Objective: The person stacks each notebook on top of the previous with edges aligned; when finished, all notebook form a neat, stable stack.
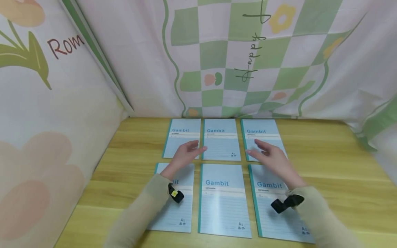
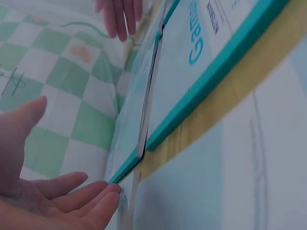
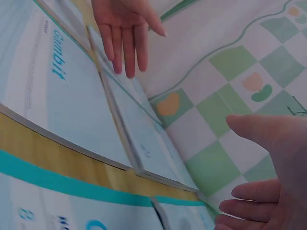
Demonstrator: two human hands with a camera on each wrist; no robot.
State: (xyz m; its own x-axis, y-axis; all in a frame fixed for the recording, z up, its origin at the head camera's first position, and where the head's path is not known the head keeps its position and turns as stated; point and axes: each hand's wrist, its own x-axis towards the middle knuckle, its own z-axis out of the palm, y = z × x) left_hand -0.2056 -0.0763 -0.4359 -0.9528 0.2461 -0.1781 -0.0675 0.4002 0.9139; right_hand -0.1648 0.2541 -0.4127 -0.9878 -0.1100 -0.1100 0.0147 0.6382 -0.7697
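Observation:
Several light-blue Gambit notebooks with teal spines lie flat in two rows of three. My left hand (image 1: 185, 154) is over the back-left notebook (image 1: 183, 128), its thumb reaching toward the back-middle notebook (image 1: 220, 141). The left forearm covers part of the front-left notebook (image 1: 176, 213). My right hand (image 1: 273, 159) is above the back-right notebook (image 1: 260, 127), and its wrist hides part of the front-right notebook (image 1: 263, 206). Between the forearms lies the front-middle notebook (image 1: 224, 203). Both hands have relaxed, parted fingers and hold nothing; the palms face each other in the wrist views.
The notebooks lie on a wood-grain table (image 1: 335, 155). A green-and-white checked curtain (image 1: 242, 58) hangs along its back edge, and a floral cloth (image 1: 40, 137) borders the left side. Each wrist wears a black strap with a small camera (image 1: 280, 205).

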